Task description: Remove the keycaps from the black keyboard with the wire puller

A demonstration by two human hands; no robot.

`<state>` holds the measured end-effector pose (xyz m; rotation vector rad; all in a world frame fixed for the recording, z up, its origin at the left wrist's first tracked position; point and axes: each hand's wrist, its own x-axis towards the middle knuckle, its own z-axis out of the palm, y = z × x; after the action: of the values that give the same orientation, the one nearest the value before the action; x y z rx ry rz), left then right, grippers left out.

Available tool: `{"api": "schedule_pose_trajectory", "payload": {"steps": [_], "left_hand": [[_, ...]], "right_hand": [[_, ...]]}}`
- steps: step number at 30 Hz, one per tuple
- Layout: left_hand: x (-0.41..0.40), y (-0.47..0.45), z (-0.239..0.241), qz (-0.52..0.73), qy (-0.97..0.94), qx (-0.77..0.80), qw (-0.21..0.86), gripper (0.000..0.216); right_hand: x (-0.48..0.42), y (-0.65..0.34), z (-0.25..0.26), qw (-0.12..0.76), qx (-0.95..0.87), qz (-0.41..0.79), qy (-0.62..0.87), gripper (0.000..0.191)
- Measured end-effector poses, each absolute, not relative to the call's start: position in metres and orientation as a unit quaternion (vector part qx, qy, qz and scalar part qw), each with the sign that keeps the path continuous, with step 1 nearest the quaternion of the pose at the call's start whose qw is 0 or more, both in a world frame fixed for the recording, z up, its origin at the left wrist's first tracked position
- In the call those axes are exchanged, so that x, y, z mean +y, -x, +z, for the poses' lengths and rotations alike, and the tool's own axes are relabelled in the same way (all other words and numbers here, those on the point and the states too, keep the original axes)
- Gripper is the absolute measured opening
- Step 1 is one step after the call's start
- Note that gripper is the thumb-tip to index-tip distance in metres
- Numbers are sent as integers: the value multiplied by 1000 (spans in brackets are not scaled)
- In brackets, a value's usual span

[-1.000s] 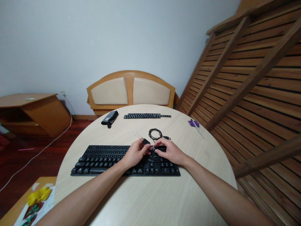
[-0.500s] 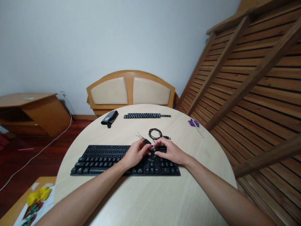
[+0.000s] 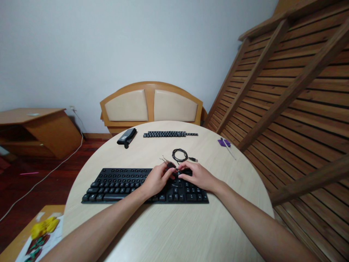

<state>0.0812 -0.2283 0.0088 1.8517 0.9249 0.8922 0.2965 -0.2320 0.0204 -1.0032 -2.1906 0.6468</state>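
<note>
A black keyboard (image 3: 120, 183) lies across the front of the table; its upper rows show bare key sockets. Over its right part, my left hand (image 3: 158, 180) is closed around a keycap puller (image 3: 171, 165), a black handle whose thin wire prongs stick out beyond the fingers. My right hand (image 3: 197, 176) meets it there, thumb and index finger pinched on a small black keycap (image 3: 179, 173) at the puller's near end. Fingers partly hide the contact between the two. Behind the hands lies the keyboard's coiled USB cable (image 3: 180, 155).
Loose keycaps (image 3: 170, 134) stand in rows at the table's far side. A dark folded pouch (image 3: 127, 136) is at the back left. Toward the right edge lies a purple item (image 3: 224, 142) with a thin pale stick (image 3: 229, 149). A slatted wooden frame (image 3: 294, 91) leans close on the right.
The puller's wire prongs have shifted slightly to the right and down as my left hand turns it a little. Both hands otherwise stay together over the keyboard.
</note>
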Motion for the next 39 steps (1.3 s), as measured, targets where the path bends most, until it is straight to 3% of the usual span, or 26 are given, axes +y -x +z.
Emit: {"api": "schedule_pose_trajectory", "payload": {"steps": [5, 10, 18, 28, 32, 39], "left_hand": [[-230, -82, 11, 347, -764, 381, 388, 28], [-228, -82, 8, 358, -744, 386, 412, 27], [-228, -82, 8, 356, -739, 381, 427, 26], [-227, -83, 7, 346, -764, 383, 387, 27], [-225, -83, 5, 369, -733, 388, 419, 27], [-227, -81, 10, 362, -769, 412, 329, 26]], "right_hand": [[-232, -295, 19, 310, -835, 250, 380, 20], [-232, -295, 17, 327, -827, 272, 367, 28], [-233, -297, 21, 311, -851, 248, 344, 16], [-229, -297, 20, 276, -872, 226, 334, 17], [-229, -301, 24, 304, -853, 268, 330, 17], [-216, -326, 21, 374, -766, 288, 436, 25]]}}
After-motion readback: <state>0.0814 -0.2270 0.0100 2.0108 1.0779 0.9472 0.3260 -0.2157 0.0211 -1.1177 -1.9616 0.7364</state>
